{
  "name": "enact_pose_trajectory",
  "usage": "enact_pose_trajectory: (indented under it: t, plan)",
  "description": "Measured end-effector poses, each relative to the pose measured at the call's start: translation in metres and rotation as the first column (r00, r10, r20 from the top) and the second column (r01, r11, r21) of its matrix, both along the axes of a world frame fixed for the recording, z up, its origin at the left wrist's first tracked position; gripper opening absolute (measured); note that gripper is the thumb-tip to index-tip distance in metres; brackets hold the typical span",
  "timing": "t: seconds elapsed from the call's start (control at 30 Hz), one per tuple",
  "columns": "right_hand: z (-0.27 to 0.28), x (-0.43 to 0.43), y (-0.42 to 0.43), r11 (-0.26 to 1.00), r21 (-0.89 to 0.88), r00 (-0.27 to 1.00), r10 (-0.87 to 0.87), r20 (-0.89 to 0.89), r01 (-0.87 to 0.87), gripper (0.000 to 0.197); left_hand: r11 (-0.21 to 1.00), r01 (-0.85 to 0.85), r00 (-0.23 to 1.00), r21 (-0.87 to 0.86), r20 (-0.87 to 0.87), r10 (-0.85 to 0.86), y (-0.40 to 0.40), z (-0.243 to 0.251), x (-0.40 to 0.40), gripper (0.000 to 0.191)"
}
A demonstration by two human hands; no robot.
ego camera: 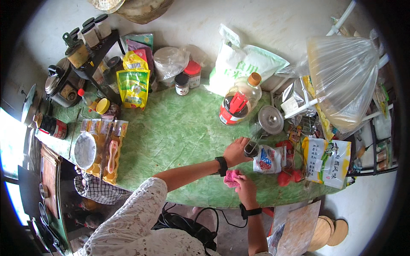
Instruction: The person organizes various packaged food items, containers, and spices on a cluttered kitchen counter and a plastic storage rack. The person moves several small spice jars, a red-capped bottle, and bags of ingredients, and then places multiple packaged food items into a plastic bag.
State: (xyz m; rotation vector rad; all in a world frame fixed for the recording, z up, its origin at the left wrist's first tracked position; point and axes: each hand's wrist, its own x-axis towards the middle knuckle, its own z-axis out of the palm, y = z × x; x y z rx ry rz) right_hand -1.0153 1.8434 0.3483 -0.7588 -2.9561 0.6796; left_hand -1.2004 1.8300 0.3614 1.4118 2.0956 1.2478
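Note:
My left hand (pixel 236 151) reaches across the green marbled tabletop (pixel 179 128) and grips a small dark glass jar (pixel 251 149) from its left side. Closer to the table's front edge, my right hand (pixel 247 188) holds a folded pink cloth (pixel 231 178) between thumb and fingers. Right beside the small jar lies a white packet with blue and red print (pixel 267 160). Behind the jar stand a glass container with a round metal lid (pixel 271 119) and a big plastic bottle of dark liquid with an orange cap (pixel 238 102).
Along the wall are a large white bag (pixel 243 64), a black-lidded jar (pixel 182 84) and a yellow-green pouch (pixel 134 88). An egg tray (pixel 119 153) with a metal bowl (pixel 85 150) sits at left. A white rack (pixel 301 108), a hanging plastic bag (pixel 344 80) and packets crowd the right.

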Motion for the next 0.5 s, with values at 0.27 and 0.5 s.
enact_pose_trajectory:
  t: [0.27, 0.5]
  plan:
    - [0.002, 0.002, 0.0, 0.999, 0.018, 0.997, 0.032, -0.063, -0.031, 0.035, 0.991, 0.113, 0.992, -0.064, 0.054, -0.11, -0.054, 0.007, -0.037, 0.062]
    - [0.006, -0.002, 0.0, 1.0, -0.012, 0.997, 0.018, -0.079, -0.019, 0.033, 0.987, -0.164, 0.983, 0.002, -0.085, 0.163, -0.116, 0.004, -0.151, 0.058]
